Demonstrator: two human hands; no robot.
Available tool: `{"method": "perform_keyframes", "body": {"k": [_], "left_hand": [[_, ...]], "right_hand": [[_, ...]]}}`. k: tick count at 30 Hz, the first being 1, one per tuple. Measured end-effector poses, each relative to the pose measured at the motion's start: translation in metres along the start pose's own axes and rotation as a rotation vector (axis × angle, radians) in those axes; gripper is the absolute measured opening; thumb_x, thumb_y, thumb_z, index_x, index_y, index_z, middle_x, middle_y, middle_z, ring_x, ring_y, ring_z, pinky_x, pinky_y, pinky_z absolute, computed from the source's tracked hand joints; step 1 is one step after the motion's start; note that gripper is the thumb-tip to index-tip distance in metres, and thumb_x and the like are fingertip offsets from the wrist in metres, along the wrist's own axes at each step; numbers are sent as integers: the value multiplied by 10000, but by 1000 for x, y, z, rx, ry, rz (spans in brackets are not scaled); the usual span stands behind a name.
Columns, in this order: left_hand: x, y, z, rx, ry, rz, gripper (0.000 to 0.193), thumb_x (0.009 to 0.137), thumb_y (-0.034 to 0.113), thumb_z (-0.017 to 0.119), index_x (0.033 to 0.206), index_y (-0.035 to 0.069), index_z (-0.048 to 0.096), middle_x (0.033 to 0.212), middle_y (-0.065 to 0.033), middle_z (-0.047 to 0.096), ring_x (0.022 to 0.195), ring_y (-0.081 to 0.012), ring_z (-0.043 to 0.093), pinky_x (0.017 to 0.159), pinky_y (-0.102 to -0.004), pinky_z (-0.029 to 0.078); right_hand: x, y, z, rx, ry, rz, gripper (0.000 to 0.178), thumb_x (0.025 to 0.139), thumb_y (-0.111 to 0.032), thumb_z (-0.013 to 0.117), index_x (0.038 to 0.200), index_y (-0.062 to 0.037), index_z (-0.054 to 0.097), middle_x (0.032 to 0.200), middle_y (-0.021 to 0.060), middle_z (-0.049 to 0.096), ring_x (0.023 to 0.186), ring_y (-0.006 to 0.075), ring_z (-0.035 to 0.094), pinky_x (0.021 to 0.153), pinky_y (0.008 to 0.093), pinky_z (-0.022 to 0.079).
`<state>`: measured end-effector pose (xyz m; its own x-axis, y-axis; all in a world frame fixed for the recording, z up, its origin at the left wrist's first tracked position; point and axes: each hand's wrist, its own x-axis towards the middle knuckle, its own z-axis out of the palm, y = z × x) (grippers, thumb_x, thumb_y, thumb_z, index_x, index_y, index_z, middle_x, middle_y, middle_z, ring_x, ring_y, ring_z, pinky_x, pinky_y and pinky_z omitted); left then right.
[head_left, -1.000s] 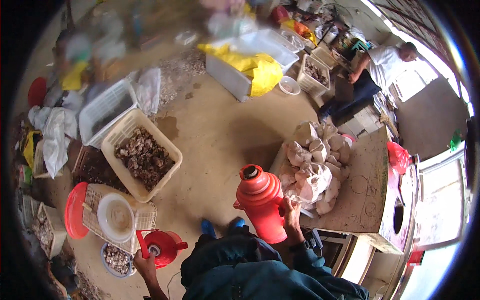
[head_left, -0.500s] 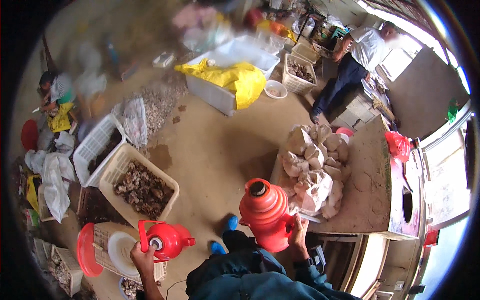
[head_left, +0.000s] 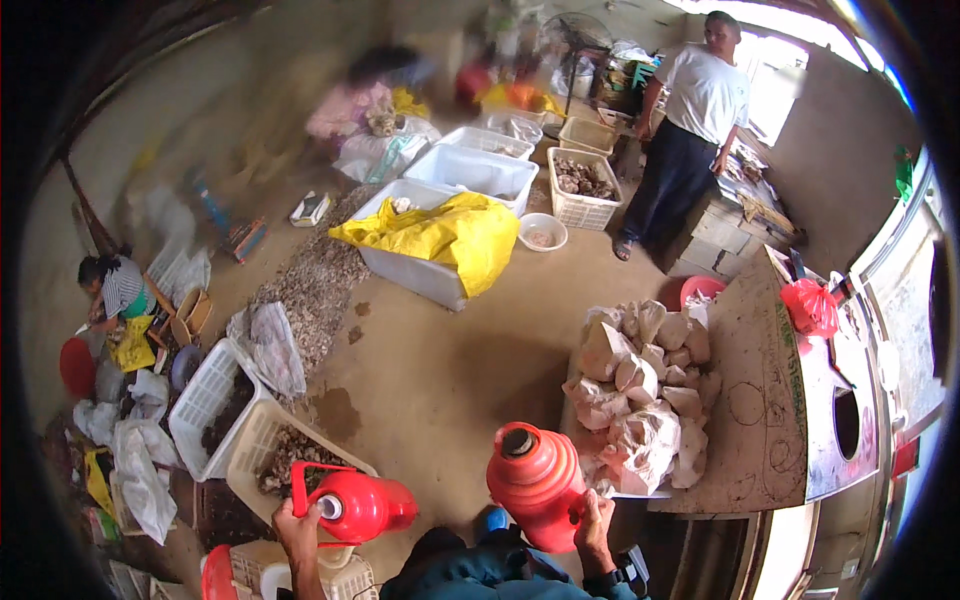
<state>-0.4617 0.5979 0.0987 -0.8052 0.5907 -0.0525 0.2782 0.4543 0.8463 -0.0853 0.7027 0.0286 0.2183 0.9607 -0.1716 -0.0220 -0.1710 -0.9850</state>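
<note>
My left hand [head_left: 298,533] is closed round the handle of a shiny red vacuum jug [head_left: 368,507], which is tilted with its pale round top toward me. In my right hand [head_left: 596,528] is an orange-red vacuum flask [head_left: 538,482] with a ribbed shoulder and a dark round top, which could be a stopper or an opening. My right fingers grip its side, where a handle is mostly hidden. Both vessels hang in front of my body, apart from each other. Below the red jug sits a cream crate [head_left: 335,445] of dark shell-like clumps.
Pale wrapped lumps [head_left: 640,385] fill a tray beside a wooden board [head_left: 750,400] at right. A yellow sheet [head_left: 450,235] drapes a white tub ahead. One person [head_left: 690,130] stands at the far right; another [head_left: 120,290] sits at left. Shell debris [head_left: 320,300] covers floor at left.
My view has tilted up, showing more of the far room. The person at far right, leaning before, now stands upright. Both vessels stay in my hands.
</note>
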Motion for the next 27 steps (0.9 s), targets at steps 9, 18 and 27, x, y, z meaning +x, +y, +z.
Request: {"method": "perform_keyframes", "body": {"k": [9, 18, 27], "left_hand": [[103, 24, 52, -151, -241, 24, 180, 599, 39, 586, 766, -26, 565, 688, -71, 582, 617, -111, 522, 584, -270, 424], [192, -25, 114, -17, -408, 79, 279, 642, 168, 615, 861, 11, 543, 727, -105, 565, 658, -154, 534, 610, -302, 428], [228, -10, 82, 81, -404, -55, 369, 671, 295, 595, 919, 30, 522, 810, -207, 572, 794, -364, 546, 691, -409, 438]], "right_hand": [[18, 3, 35, -5, 260, -14, 474, 795, -366, 467, 452, -46, 407, 403, 26, 397, 334, 97, 357, 331, 224, 258], [27, -51, 80, -779, 97, -375, 293, 533, -82, 550, 824, -52, 527, 560, 64, 507, 483, 187, 484, 445, 287, 399], [95, -35, 171, -132, 137, -70, 221, 672, -220, 486, 740, -19, 550, 520, 38, 473, 446, 130, 432, 406, 259, 331]]}}
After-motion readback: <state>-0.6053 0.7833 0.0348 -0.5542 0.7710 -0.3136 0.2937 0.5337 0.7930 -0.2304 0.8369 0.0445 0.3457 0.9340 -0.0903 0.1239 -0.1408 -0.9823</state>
